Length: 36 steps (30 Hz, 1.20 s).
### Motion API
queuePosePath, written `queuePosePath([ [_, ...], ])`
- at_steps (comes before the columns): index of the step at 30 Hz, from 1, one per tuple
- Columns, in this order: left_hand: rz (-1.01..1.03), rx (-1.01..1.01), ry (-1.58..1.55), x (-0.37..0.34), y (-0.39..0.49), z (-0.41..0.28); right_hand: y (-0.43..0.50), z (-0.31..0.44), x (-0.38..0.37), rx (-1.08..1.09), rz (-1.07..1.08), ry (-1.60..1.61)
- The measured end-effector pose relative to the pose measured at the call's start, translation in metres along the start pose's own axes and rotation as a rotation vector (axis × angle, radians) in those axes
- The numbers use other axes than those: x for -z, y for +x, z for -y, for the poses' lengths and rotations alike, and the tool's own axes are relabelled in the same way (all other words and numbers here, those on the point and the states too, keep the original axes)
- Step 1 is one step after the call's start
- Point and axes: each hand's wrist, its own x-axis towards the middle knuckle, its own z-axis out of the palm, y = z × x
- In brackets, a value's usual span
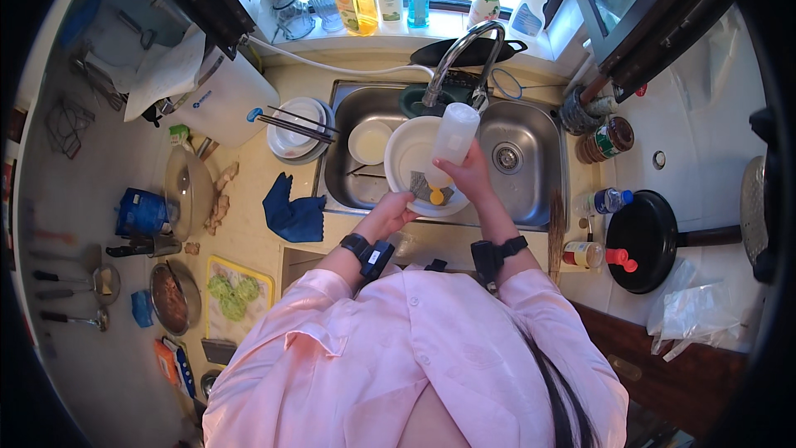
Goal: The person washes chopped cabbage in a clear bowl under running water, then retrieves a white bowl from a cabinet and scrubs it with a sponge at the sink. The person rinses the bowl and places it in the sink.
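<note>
My right hand [469,175] grips a translucent plastic squeeze bottle [457,130], tipped with its yellow cap down over a grey scouring cloth [423,188]. The cloth lies in a large white bowl [404,149] above the double steel sink. My left hand [395,213] is at the bowl's near rim, its fingers partly hidden; it seems to steady the bowl or the cloth's edge. A small white bowl [370,143] with pale liquid and chopsticks lie in the left basin [339,165]. The chrome faucet [460,43] arches just behind the bottle; no water stream shows.
Stacked plates [273,140] with chopsticks across them and a blue cloth [289,208] lie left of the sink. A green basin [413,99] sits behind the bowl. At right are the drain basin [535,168], a straw brush [555,236] and a black frying pan [640,242].
</note>
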Motion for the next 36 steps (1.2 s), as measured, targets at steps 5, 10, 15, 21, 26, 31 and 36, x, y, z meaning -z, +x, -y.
queuePosePath([
  [5,-0.055,0.008,0.04,0.0,0.0,-0.004,0.007,0.001,0.005,-0.01,-0.094,-0.048],
  [10,-0.047,0.01,-0.012,-0.001,-0.002,-0.005,0.006,-0.009,0.007,-0.034,-0.139,-0.087],
  [15,-0.052,0.0,-0.038,0.006,0.0,-0.003,0.008,-0.021,0.017,-0.293,-0.475,0.215],
  [21,-0.113,-0.003,-0.019,0.027,-0.001,-0.004,-0.003,-0.062,0.107,-0.486,-0.719,0.906],
  [26,-0.141,-0.026,-0.099,0.035,-0.012,0.0,-0.009,-0.127,0.181,-0.855,-1.057,1.265],
  [31,-0.167,-0.063,-0.073,0.035,-0.028,0.002,-0.024,-0.154,0.218,-0.952,-1.055,1.559],
  [36,-0.134,-0.103,-0.14,0.028,-0.036,0.008,-0.033,-0.139,0.206,-0.815,-1.195,1.607],
])
